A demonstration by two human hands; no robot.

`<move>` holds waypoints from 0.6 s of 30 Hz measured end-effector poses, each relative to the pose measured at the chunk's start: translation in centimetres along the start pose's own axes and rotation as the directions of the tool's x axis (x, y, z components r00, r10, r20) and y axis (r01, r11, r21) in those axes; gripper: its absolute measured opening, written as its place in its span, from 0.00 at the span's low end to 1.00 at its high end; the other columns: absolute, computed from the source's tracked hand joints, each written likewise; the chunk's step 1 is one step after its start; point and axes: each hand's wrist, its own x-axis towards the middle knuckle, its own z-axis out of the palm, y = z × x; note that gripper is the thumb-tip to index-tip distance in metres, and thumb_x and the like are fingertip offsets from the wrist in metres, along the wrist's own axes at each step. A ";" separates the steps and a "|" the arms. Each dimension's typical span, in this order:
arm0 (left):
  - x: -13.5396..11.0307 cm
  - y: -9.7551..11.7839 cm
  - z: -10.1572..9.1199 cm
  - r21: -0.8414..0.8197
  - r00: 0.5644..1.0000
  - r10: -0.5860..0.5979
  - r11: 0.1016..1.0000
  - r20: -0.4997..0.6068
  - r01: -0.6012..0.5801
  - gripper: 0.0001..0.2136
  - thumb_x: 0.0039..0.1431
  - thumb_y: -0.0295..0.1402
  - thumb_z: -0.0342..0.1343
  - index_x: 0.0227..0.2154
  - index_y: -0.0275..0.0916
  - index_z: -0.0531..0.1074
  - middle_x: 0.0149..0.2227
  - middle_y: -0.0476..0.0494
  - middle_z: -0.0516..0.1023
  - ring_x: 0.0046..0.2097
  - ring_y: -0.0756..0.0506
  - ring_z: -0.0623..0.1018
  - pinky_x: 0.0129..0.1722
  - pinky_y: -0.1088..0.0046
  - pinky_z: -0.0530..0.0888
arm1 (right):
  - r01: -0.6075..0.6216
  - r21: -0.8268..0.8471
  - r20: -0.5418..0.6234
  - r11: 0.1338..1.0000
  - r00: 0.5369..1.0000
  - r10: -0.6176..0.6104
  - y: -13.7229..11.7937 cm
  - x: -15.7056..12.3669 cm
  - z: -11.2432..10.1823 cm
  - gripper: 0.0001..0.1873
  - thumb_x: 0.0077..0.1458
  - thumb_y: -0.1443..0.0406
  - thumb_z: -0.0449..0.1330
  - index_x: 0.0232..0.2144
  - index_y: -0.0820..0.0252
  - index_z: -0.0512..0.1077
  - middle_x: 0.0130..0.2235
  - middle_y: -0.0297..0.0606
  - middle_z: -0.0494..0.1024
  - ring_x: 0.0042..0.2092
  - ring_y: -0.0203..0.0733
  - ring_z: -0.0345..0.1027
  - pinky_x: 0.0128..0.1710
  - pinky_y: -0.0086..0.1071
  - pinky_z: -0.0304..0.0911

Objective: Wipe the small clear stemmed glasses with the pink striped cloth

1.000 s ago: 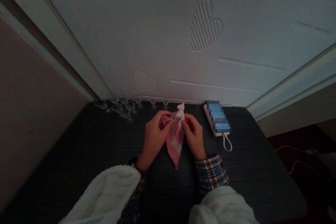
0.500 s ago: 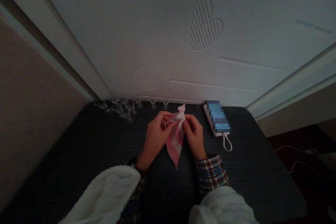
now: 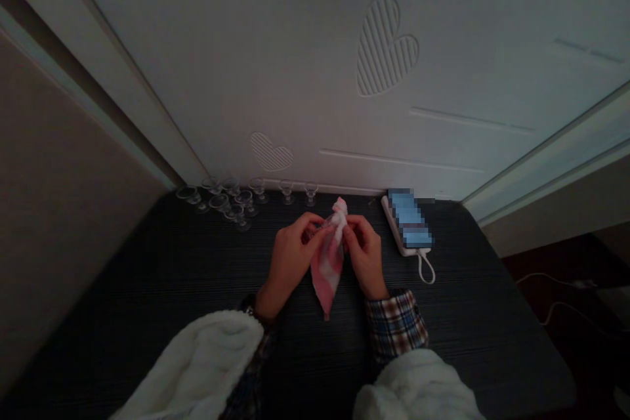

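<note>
Above the dark table, a pink and white cloth hangs between both hands, its lower corner pointing toward me. With thumb and fingers closed, my left hand holds a small clear glass, which the fingers and cloth mostly cover. My right hand pinches the cloth near its bunched top. How much of the glass lies inside the cloth is hidden.
Several small stemmed glasses stand at the back left. A phone rests on a white power bank with a looped cable, right of my hands. Behind the table rises a white panel with heart reliefs.
The glass shows less between my left fingers than before. The cloth's bunched top and lower corner have shifted slightly left, while both hands stay nearly in place.
</note>
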 end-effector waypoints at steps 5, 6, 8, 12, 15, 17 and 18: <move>0.0 0.0 0.2 -0.005 1.000 0.027 1.000 0.006 -0.027 0.10 0.56 0.40 0.55 0.38 0.41 0.73 0.29 0.50 0.78 0.29 0.49 0.76 0.31 0.75 0.70 | -0.002 -0.041 -0.036 0.999 0.999 0.000 0.0 0.0 -0.1 0.10 0.59 0.60 0.52 0.38 0.57 0.70 0.29 0.32 0.71 0.30 0.34 0.63 0.29 0.27 0.57; 0.0 0.0 0.3 -0.002 0.999 0.035 0.999 0.007 -0.035 0.10 0.56 0.39 0.56 0.38 0.41 0.72 0.31 0.49 0.79 0.31 0.49 0.77 0.31 0.75 0.70 | -0.003 -0.049 -0.045 0.999 0.999 0.000 0.0 0.0 -0.1 0.10 0.59 0.61 0.52 0.38 0.57 0.70 0.29 0.32 0.70 0.30 0.34 0.63 0.29 0.27 0.57; 0.0 0.0 0.4 0.014 0.998 0.057 0.998 0.001 -0.057 0.09 0.56 0.37 0.56 0.39 0.41 0.72 0.34 0.48 0.79 0.33 0.48 0.77 0.32 0.75 0.71 | -0.003 -0.056 -0.068 0.998 0.998 -0.001 0.0 0.0 -0.2 0.10 0.59 0.61 0.52 0.38 0.57 0.70 0.29 0.31 0.70 0.29 0.34 0.63 0.29 0.27 0.57; -0.1 -0.1 0.7 0.040 0.996 0.090 0.995 -0.008 -0.090 0.10 0.56 0.31 0.55 0.41 0.41 0.71 0.38 0.47 0.77 0.37 0.48 0.76 0.35 0.74 0.71 | -0.001 -0.062 -0.097 0.998 0.995 -0.005 -0.1 0.0 -0.3 0.09 0.59 0.61 0.52 0.38 0.58 0.70 0.29 0.32 0.71 0.29 0.34 0.63 0.29 0.27 0.57; -0.1 -0.1 0.7 0.032 0.996 0.087 0.996 -0.004 -0.087 0.09 0.56 0.31 0.54 0.41 0.41 0.71 0.38 0.47 0.77 0.37 0.48 0.76 0.34 0.74 0.72 | -0.002 -0.064 -0.106 0.998 0.994 -0.004 -0.1 0.0 -0.2 0.10 0.59 0.60 0.52 0.38 0.58 0.70 0.29 0.32 0.71 0.29 0.34 0.63 0.29 0.27 0.57; -0.1 -0.1 0.7 0.030 0.996 0.084 0.996 0.003 -0.084 0.09 0.57 0.31 0.54 0.40 0.41 0.71 0.38 0.46 0.77 0.37 0.48 0.76 0.35 0.74 0.72 | -0.001 -0.049 -0.111 0.999 0.994 -0.005 -0.1 0.0 -0.2 0.10 0.59 0.60 0.52 0.38 0.58 0.70 0.29 0.31 0.71 0.29 0.34 0.63 0.29 0.27 0.57; -0.2 0.0 0.7 0.029 0.996 0.084 0.996 0.007 -0.084 0.09 0.57 0.32 0.54 0.40 0.41 0.72 0.37 0.46 0.77 0.37 0.48 0.76 0.35 0.74 0.72 | 0.001 -0.041 -0.112 0.999 0.994 -0.005 -0.1 0.0 -0.2 0.10 0.58 0.60 0.52 0.38 0.58 0.70 0.28 0.31 0.71 0.29 0.34 0.63 0.29 0.27 0.57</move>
